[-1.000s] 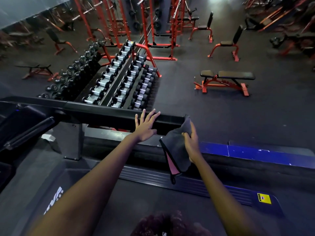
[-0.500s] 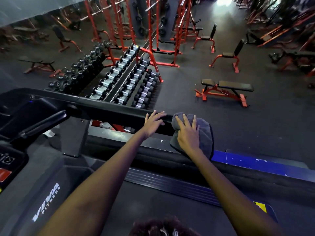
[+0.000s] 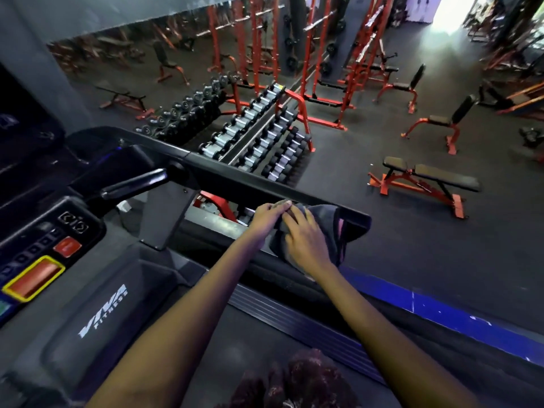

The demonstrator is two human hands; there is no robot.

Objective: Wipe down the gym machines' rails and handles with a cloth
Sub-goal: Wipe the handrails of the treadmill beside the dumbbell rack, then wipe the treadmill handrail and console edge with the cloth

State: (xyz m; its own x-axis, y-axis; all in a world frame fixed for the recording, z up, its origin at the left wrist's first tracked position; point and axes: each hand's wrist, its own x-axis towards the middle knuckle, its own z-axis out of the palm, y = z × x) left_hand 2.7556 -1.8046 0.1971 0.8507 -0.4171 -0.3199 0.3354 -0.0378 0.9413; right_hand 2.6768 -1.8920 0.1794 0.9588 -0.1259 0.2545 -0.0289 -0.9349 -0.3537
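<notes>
I stand on a treadmill. Its black right handrail (image 3: 241, 179) runs from the console down to a free end near the middle of the view. A dark grey cloth (image 3: 332, 223) with a pink underside is draped over that end. My right hand (image 3: 306, 240) lies flat on the cloth, fingers spread, pressing it onto the rail. My left hand (image 3: 269, 214) is just to its left, fingers curled over the cloth's edge and the rail. A short black handle (image 3: 134, 184) sticks out from the console further left.
The treadmill console (image 3: 44, 254) with red buttons is at the left, the belt deck below me. Beyond the rail stand a dumbbell rack (image 3: 259, 136), red power racks (image 3: 323, 69) and red benches (image 3: 424, 181) on dark floor. A blue strip (image 3: 441, 310) edges the platform.
My right hand laid the hanging cloth over the rail end and now presses it there. My left hand closed from flat on the rail onto the cloth's edge. The view swung left, showing the console.
</notes>
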